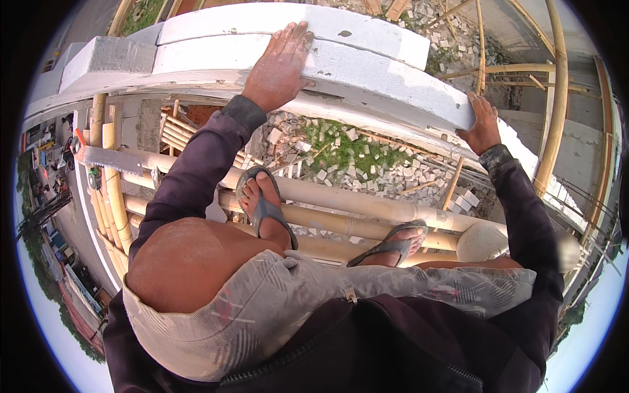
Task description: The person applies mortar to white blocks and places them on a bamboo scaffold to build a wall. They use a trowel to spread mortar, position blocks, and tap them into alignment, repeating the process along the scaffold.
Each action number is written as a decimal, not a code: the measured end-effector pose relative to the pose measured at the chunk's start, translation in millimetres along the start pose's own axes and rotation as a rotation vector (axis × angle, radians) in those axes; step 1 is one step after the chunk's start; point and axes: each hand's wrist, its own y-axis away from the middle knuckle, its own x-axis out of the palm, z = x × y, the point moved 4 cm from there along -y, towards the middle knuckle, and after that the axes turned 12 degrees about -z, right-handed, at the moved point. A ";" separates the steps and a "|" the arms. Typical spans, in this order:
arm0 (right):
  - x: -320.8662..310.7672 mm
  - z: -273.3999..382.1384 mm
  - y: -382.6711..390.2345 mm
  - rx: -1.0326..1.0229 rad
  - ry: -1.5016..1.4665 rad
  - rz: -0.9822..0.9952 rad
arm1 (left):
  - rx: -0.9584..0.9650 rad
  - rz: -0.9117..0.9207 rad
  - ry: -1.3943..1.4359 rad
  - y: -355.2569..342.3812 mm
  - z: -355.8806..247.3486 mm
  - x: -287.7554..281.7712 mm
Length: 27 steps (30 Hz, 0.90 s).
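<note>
My left hand (275,69) lies across two long white blocks, its fingers stretched flat over the rear block (367,36) and its thumb at the near edge of the front block (373,75). My right hand (481,124) is closed on the right end of that front block. The blocks rest along a pale ledge. Further left sits a short, thicker white block (98,65). Below my hands, my sandalled feet (262,209) stand on horizontal bamboo poles.
A handsaw (114,159) rests by upright bamboo poles (111,196) at left. More scaffold poles (553,98) rise at right. Far below are broken block rubble (334,177), grass and, at the left rim, a street. A round pale object (478,242) sits right of my feet.
</note>
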 end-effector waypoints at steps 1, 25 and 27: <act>-0.3 0.0 -0.2 -0.009 -0.016 -0.007 | -0.002 -0.011 -0.014 -0.8 0.8 -0.4; -192.0 -84.8 93.8 0.458 0.090 -0.541 | 0.146 0.038 -0.050 -3.9 5.3 -0.4; -205.6 -81.4 122.1 0.564 -0.089 -0.569 | 0.130 0.096 -0.079 -3.6 7.2 0.3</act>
